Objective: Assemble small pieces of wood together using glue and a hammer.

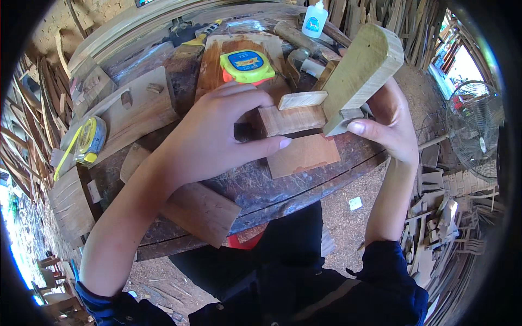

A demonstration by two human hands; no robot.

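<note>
Over the workbench [261, 190] I hold a wooden piece made of several parts. Its tall pale board [365, 65] has a rounded top and leans to the right. A brown wooden block [296, 120] meets the board's lower left side, and a thin pale strip [302, 100] stands on that block. My left hand [209, 133] is closed around the block's left end, thumb at the lower front edge. My right hand [390, 125] grips the board's foot, its thumb on a small greyish block [343, 120]; its other fingers are mostly hidden behind. Below lies a flat reddish-brown wooden board [304, 157].
A yellow tape measure [247, 66] rests on a board beyond my left hand, and another tape measure [91, 140] lies at left. A white glue bottle [315, 20] stands at the back, near a hammer [296, 37]. Loose boards [201, 212] lie by my left forearm. A fan [476, 130] stands right.
</note>
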